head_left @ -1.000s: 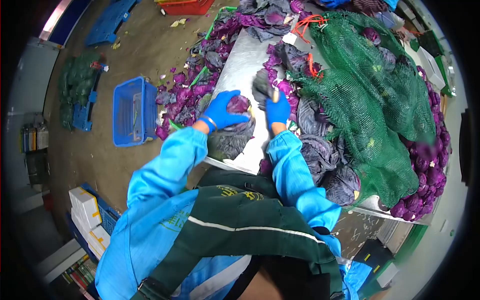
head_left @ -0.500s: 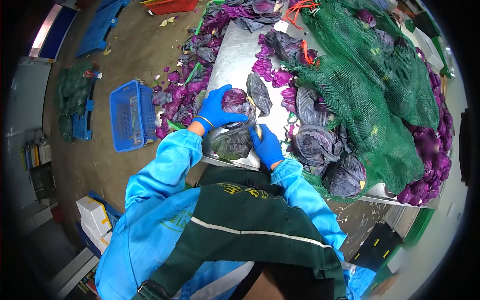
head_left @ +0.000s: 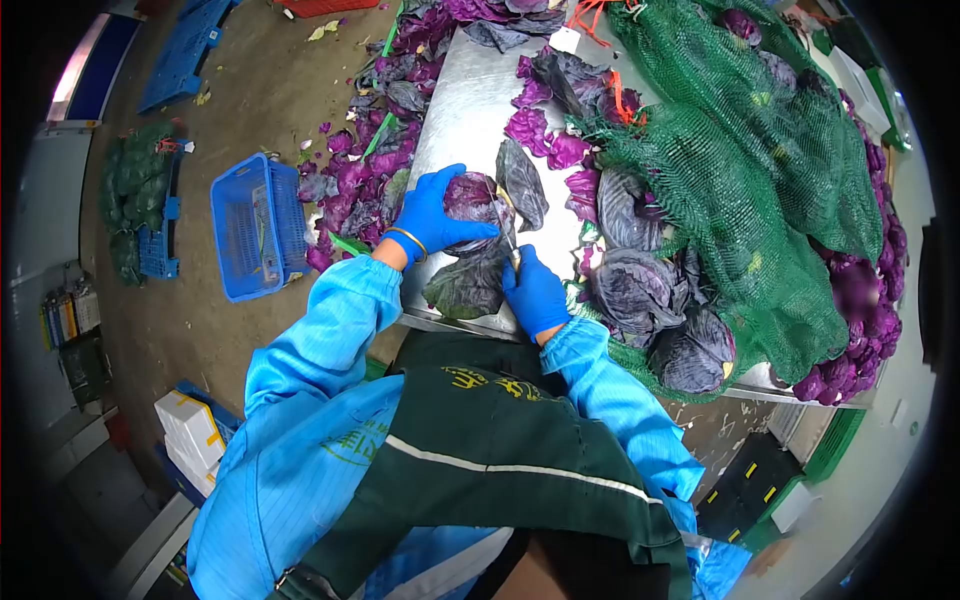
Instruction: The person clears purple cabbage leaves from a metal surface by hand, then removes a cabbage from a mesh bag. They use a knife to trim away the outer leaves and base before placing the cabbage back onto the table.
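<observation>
A red cabbage (head_left: 468, 199) sits on the steel table near its left edge. My left hand (head_left: 436, 214), in a blue glove, grips it from the left, thumb across its near side. My blue-gloved right hand (head_left: 537, 295) is closed round a knife (head_left: 510, 238), whose narrow blade points away from me at the cabbage's right side; the glove hides most of the handle. Under and in front of the cabbage lies a dark outer leaf (head_left: 468, 287), and another loose leaf (head_left: 521, 184) rests just beyond it.
On the right, whole cabbages (head_left: 638, 288) lie beside a green mesh sack (head_left: 740, 190). Peeled purple cabbages (head_left: 850, 340) are heaped behind the sack. Trimmed leaves (head_left: 365, 190) pile up left of the steel table (head_left: 462, 110). A blue basket (head_left: 232, 278) stands on the floor.
The knife has turned in my right hand, so its blade now shows against the cabbage's right side. My left hand keeps its hold, and the view has shifted slightly.
</observation>
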Demonstrator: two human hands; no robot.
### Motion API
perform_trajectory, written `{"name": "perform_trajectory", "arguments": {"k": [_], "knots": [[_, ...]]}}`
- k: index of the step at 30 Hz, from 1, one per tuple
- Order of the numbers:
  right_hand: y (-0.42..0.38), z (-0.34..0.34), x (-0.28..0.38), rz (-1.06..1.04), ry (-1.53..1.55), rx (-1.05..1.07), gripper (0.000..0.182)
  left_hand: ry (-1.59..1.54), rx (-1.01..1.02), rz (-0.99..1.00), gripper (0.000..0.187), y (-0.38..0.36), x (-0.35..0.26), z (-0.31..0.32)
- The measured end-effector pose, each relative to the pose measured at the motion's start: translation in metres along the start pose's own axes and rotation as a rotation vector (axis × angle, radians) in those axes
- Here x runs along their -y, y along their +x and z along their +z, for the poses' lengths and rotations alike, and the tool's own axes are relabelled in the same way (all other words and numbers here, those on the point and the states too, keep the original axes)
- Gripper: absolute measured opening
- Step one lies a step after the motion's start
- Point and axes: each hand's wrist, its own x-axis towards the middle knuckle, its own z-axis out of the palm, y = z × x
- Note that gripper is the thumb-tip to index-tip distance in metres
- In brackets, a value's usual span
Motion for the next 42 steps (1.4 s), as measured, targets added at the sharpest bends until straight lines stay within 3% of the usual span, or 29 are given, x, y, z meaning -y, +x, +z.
{"name": "perform_trajectory", "arguments": {"k": [5,7,8,9,10,11,12,14,15,18,20,21,23,24,25,26,27,28,29,31,32,36,37,40,42], "knots": [[0.061,0.041,-0.02,0.011,-0.134,-0.069,0.033,0.026,-0.057,0.085,0.095,-0.016,-0.011,-0.002],[0.058,0.027,-0.012,0.113,-0.08,0.024,0.03,-0.045,-0.011,0.065,0.099,-0.026,-0.003,-0.006],[0.06,0.024,-0.015,0.062,-0.088,0.023,0.03,-0.256,0.006,0.088,0.101,-0.031,0.003,-0.01],[0.065,0.018,-0.013,0.062,-0.083,0.055,0.042,-0.461,0.021,0.111,0.104,-0.039,0.011,-0.016],[0.064,0.005,-0.006,-0.008,0.012,0.038,0.05,-0.19,-0.081,0.195,0.103,-0.049,0.018,-0.023],[0.062,-0.006,0.002,-0.073,0.109,0.023,0.06,-0.184,-0.101,0.187,0.103,-0.057,0.022,-0.023],[0.062,-0.007,0.006,-0.101,0.093,0.052,0.072,-0.505,-0.156,-0.017,0.104,-0.067,0.021,-0.02],[0.059,0.004,0.008,-0.247,0.089,0.057,0.071,-0.979,-0.328,-0.323,0.103,-0.076,0.006,-0.003],[0.055,0.01,0.009,-0.377,0.094,0.058,0.07,-0.91,-0.482,-0.367,0.099,-0.074,0.002,0.011],[0.063,0.005,0.021,-0.332,0.085,0.024,0.067,-1.018,-0.652,-0.394,0.095,-0.072,0.013,0.02],[0.09,0.01,0.013,-0.222,0.178,-0.091,0.064,-1.149,-0.533,-0.288,0.091,-0.085,0.021,0.012],[0.105,0.008,0.023,-0.321,0.238,-0.19,0.064,-1.153,-0.545,-0.282,0.091,-0.088,0.026,0.003],[0.132,0.01,0.047,-0.329,0.502,-0.071,0.064,-0.823,-0.235,-0.075,0.088,-0.1,0.031,-0.015],[0.134,0.007,0.061,-0.314,0.501,0.118,0.066,-0.766,-0.149,-0.012,0.091,-0.1,0.026,-0.024],[0.137,0.004,0.073,-0.297,0.497,0.307,0.067,-0.774,-0.154,-0.017,0.091,-0.098,0.028,-0.022],[0.151,0.011,0.066,-0.429,-0.027,0.19,0.067,-0.802,-0.136,-0.123,0.09,-0.096,0.03,-0.016],[0.156,0.014,0.058,-0.419,-0.103,0.237,0.059,-0.827,-0.116,-0.226,0.09,-0.093,0.032,-0.009],[0.148,0.009,0.057,-0.411,-0.058,0.224,0.054,-0.658,-0.295,-0.093,0.086,-0.088,0.036,0.005],[0.134,0.003,0.053,-0.402,-0.014,0.212,0.049,-0.667,-0.299,-0.092,0.086,-0.084,0.043,0.015],[0.101,-0.012,0.045,-0.42,0.15,0.16,0.046,-1.06,-0.369,-0.302,0.082,-0.082,0.038,0.029],[0.084,-0.019,0.042,-0.417,0.167,0.184,0.05,-1.057,-0.395,-0.33,0.08,-0.079,0.032,0.028],[0.053,-0.034,0.044,-0.488,0.099,0.27,0.061,-0.922,-0.28,-0.172,0.078,-0.066,0.028,0.017],[0.056,-0.028,0.041,-0.598,0.087,0.188,0.059,-0.923,-0.271,-0.171,0.078,-0.063,0.027,0.015],[0.059,-0.03,0.048,-0.453,-0.001,0.202,0.05,-0.874,-0.15,-0.149,0.073,-0.06,0.032,0.007],[0.07,-0.026,0.045,-0.102,0.076,0.161,0.041,-0.838,-0.135,-0.147,0.077,-0.057,0.031,0.003]]}}
